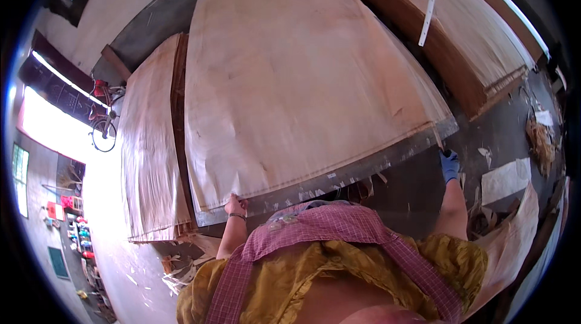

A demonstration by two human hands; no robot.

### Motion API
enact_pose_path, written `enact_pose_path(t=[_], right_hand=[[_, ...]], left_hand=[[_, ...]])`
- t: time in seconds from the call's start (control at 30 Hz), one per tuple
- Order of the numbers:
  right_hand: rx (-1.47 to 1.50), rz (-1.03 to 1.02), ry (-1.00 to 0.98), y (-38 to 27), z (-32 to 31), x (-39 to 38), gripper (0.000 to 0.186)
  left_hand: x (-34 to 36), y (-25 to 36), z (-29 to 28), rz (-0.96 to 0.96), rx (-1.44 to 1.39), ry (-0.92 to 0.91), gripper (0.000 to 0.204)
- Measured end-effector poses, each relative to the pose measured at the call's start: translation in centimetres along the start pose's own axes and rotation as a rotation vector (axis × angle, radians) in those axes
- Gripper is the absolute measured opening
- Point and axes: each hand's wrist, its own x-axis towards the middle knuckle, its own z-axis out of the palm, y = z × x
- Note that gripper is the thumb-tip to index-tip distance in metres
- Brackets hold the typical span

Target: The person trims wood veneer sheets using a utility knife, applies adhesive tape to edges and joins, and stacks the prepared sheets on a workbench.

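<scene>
A large pale wood veneer sheet (290,82) lies in front of me on a grey board (302,195) whose edge shows along the near side. My left hand (236,205), bare with a band at the wrist, is closed at the sheet's near left corner, pinching its edge. At the near right corner, my right hand (449,165) wears a blue glove. Its fingers are closed round a thin, light brown strip-like tool (437,137), which points away from me and touches the sheet's corner. The tool's exact kind is too small to make out.
Stacks of veneer stand to the left (154,142) and far right (472,33). A white perforated strip (430,6) hangs over the right stack. Veneer scraps (507,180) litter the floor on the right. Far left, a bicycle (104,124) stands near a bright doorway.
</scene>
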Motion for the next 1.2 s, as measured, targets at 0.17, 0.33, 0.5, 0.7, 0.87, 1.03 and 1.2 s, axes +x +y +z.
enact_pose_path(t=[0.17, 0.33, 0.5, 0.7, 0.87, 1.03, 1.2], right_hand=[[-0.137, 0.038, -0.159, -0.7, -4.3, -0.8, 0.04], [-0.155, 0.137, -0.167, 0.8, -5.5, -3.2, 0.039], [-0.076, 0.016, -0.153, -3.5, -3.3, -6.5, 0.035], [0.19, -0.071, -0.304, -10.6, 3.9, -10.6, 0.027], [0.461, -0.024, -0.553, -18.5, 10.8, -13.3, 0.03], [0.28, 0.021, -0.85, -31.4, 7.3, -17.3, 0.041], [0.207, -0.397, -0.563, -31.6, 6.3, -19.8, 0.032]], left_hand=[[1.1, 0.6, -2.6, 0.02, -0.023, -0.006, 0.028], [1.3, 0.5, -1.8, -0.039, -0.039, 0.017, 0.033], [1.7, -0.1, -2.7, 0.017, 0.018, -0.124, 0.033], [3.0, -0.2, -3.8, 0.002, 0.042, -0.128, 0.029], [2.9, -0.6, -1.6, 0.031, -0.037, -0.131, 0.03], [0.9, -0.3, -2.4, 0.074, -0.064, 0.02, 0.038], [-1.3, -1.9, -2.2, 0.121, 0.149, 0.039, 0.041]])
